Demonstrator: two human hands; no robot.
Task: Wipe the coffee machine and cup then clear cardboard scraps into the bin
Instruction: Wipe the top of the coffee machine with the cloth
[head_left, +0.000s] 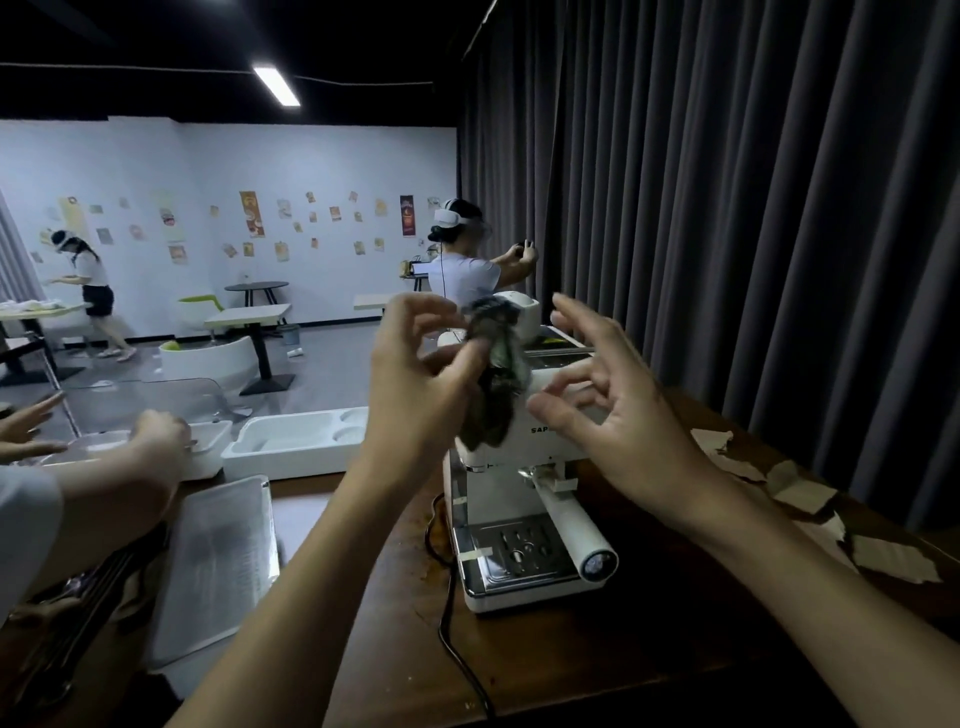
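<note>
A white coffee machine (506, 512) with a metal drip tray and a white portafilter handle stands on the dark wooden table (597, 660). My left hand (415, 374) is raised in front of the machine's top and pinches a dark, crumpled cloth (493, 384) that hangs down. Just right of the cloth, my right hand (608, 395) hovers with fingers spread and loosely bent, holding nothing. Torn cardboard scraps (810, 499) lie along the table's right side near the curtain. No cup or bin is plainly visible.
A black power cable (447, 623) runs from the machine toward the table's front edge. White foam packing trays (296, 441) and a plastic-wrapped sheet (218, 561) lie to the left. Another person's hands (156, 436) work at the left. A dark curtain (727, 208) hangs behind.
</note>
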